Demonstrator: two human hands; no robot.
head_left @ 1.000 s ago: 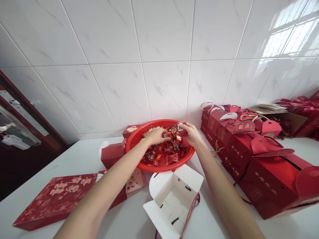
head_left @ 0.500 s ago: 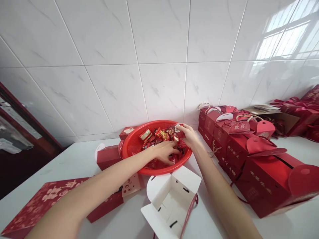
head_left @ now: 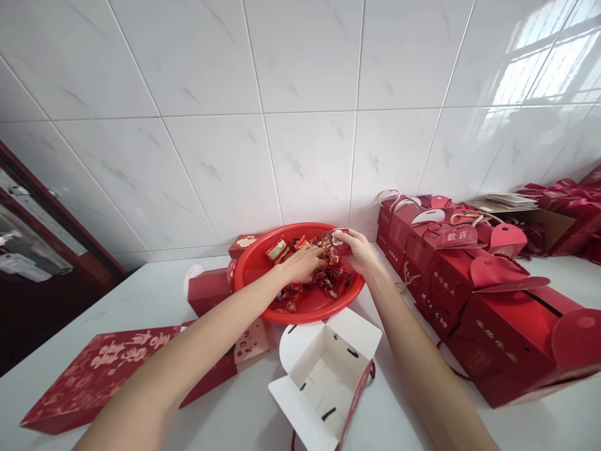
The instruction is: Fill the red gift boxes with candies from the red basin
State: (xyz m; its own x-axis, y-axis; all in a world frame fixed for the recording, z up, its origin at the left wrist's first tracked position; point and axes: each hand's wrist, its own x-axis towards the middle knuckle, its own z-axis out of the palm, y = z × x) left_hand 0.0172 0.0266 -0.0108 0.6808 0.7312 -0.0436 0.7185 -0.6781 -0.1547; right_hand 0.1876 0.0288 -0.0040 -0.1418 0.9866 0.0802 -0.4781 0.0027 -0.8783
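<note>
Red basket (head_left: 305, 317): centre of the frame, its long axis going from left to right.
Wrapped sweets (head_left: 331, 285): inside the basket, under and around the left hand (head_left: 304, 264), which is nearer to most of them.
Left hand: curled; if it grips any, I cannot tell.
Right hand (head_left: 357, 252): at the basket's right rim, pinching a dark red packet (head_left: 337, 238).
Open box (head_left: 328, 376): lower centre, just below the basket.

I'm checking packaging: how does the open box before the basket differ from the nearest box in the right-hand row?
The open box shows its white inside; the row's nearest box shows red faces with pale lettering. The open box's flaps spread outward; the nearest box's top looks largely covered. Both have red outer sides.
</note>
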